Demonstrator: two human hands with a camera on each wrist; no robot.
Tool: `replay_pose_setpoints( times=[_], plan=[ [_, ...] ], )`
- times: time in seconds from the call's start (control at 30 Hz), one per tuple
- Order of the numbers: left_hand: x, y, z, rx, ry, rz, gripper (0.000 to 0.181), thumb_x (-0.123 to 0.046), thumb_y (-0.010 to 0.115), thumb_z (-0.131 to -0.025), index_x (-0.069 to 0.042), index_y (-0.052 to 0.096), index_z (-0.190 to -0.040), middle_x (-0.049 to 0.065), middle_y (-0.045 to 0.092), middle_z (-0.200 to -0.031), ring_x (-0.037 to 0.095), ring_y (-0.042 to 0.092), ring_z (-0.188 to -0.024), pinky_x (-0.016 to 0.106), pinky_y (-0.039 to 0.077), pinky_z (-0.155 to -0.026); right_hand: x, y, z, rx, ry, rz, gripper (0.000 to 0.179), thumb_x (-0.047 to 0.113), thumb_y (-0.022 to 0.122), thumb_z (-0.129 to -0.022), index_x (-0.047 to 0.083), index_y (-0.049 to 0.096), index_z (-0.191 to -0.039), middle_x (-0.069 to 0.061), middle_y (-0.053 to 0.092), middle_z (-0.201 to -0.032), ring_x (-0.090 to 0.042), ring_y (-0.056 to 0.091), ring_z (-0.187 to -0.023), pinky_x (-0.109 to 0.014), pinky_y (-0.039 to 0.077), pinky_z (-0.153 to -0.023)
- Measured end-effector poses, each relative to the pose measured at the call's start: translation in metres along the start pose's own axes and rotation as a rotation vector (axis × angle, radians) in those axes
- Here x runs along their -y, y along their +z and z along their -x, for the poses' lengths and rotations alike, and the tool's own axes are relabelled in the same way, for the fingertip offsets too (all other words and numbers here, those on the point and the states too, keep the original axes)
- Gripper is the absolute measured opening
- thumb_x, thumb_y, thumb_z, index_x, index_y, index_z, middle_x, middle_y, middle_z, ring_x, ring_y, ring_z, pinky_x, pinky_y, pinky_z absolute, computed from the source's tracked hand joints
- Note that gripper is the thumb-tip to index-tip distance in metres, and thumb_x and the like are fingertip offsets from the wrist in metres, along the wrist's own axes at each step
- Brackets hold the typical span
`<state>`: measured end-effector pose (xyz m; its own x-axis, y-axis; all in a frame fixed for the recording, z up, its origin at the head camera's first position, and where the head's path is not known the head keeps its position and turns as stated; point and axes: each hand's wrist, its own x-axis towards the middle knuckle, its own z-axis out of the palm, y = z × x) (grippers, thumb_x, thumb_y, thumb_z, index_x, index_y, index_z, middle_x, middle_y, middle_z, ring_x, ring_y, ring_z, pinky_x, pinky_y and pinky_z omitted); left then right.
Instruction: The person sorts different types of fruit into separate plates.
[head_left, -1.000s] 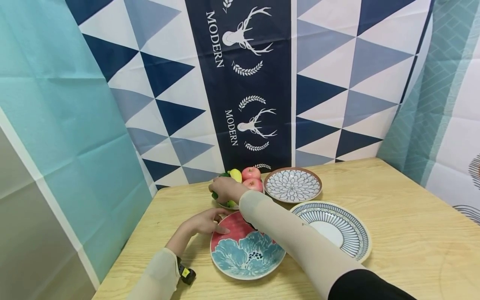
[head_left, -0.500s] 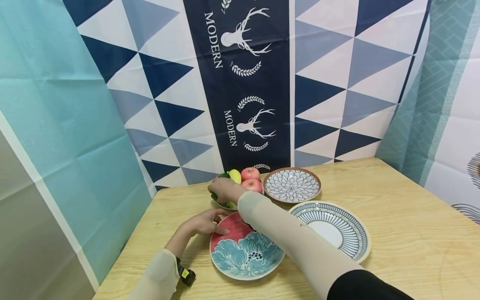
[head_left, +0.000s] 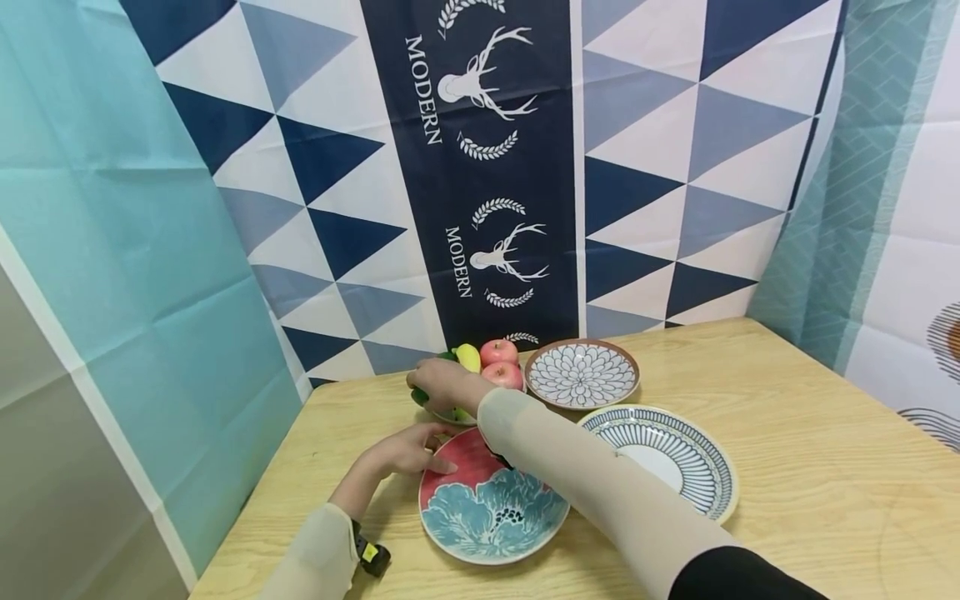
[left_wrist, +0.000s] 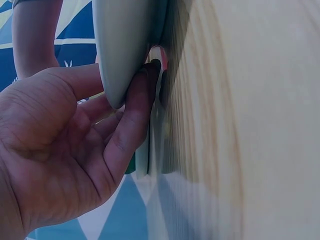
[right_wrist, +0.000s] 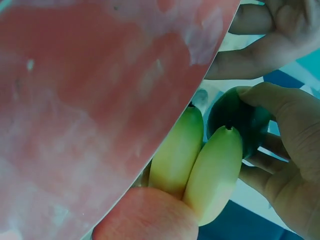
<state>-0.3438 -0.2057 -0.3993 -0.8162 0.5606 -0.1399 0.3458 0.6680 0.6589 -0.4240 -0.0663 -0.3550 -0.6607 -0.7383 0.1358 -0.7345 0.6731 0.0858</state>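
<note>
A plate with a red top and a blue flower [head_left: 495, 517] is between the thumb and fingers of my left hand [head_left: 408, 450]. In the left wrist view its rim is pinched, the thumb on one face and a fingertip behind it, close over the wood. My right hand [head_left: 442, 383] reaches across to the back and grips a dark green, smooth, rounded fruit or vegetable [right_wrist: 255, 120], thumb on its top and fingers around its side. Beside this lie two yellow-green bananas [right_wrist: 215, 175] and an apple [right_wrist: 145, 215]. The dish [head_left: 459, 420] under them is mostly hidden by my right hand.
Pink apples [head_left: 499, 352] sit on the same dish. To its right stands a brown-rimmed plate with a petal pattern [head_left: 582, 375]. A blue-and-white striped plate [head_left: 705, 467] lies nearer, partly behind my right sleeve. Patterned cloth [head_left: 510, 167] hangs behind the table.
My right hand has shifted slightly left with the dark green fruit or vegetable. The head view has tilted up a little. My left hand stays on the flowered plate's rim.
</note>
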Motion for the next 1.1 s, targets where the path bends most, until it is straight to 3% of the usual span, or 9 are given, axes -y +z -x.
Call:
replay_pose_setpoints(
  times=[0.23, 0.53, 0.8, 1.1],
  plan=[
    [-0.001, 0.001, 0.0, 0.0, 0.006, 0.01, 0.058, -0.016, 0.081, -0.093, -0.006, 0.059, -0.146, 0.008, 0.064, -0.137, 0.023, 0.061, -0.111, 0.049, 0.05, -0.102, 0.0, -0.007, 0.008, -0.053, -0.058, -0.015, 0.042, 0.021, 0.08, -0.094, 0.012, 0.07, -0.133, -0.004, 0.066, -0.117, -0.015, 0.062, -0.1, -0.03, 0.054, -0.094],
    [-0.004, 0.001, 0.001, 0.003, -0.035, 0.057, 0.059, -0.013, 0.081, -0.093, -0.006, 0.058, -0.148, 0.008, 0.063, -0.136, 0.023, 0.062, -0.11, 0.045, 0.053, -0.098, -0.003, -0.02, 0.028, -0.157, -0.129, -0.068, 0.04, 0.02, 0.08, -0.094, 0.01, 0.07, -0.131, -0.007, 0.067, -0.114, -0.02, 0.065, -0.099, -0.033, 0.054, -0.093],
    [-0.004, 0.001, 0.002, 0.0, -0.022, 0.038, 0.059, -0.015, 0.081, -0.094, -0.008, 0.058, -0.148, 0.009, 0.062, -0.141, 0.028, 0.061, -0.117, 0.054, 0.049, -0.104, -0.005, -0.026, 0.048, -0.176, -0.156, -0.135, 0.043, 0.017, 0.08, -0.092, 0.011, 0.069, -0.133, -0.006, 0.065, -0.118, -0.019, 0.062, -0.103, -0.034, 0.053, -0.096],
    [-0.003, 0.001, 0.0, 0.008, -0.027, 0.023, 0.058, -0.016, 0.081, -0.094, -0.009, 0.059, -0.147, 0.007, 0.065, -0.135, 0.026, 0.062, -0.114, 0.052, 0.051, -0.101, -0.01, -0.041, 0.07, -0.208, -0.188, -0.137, 0.043, 0.021, 0.079, -0.094, 0.012, 0.068, -0.134, -0.006, 0.065, -0.124, -0.019, 0.062, -0.108, -0.032, 0.054, -0.096]
  ],
)
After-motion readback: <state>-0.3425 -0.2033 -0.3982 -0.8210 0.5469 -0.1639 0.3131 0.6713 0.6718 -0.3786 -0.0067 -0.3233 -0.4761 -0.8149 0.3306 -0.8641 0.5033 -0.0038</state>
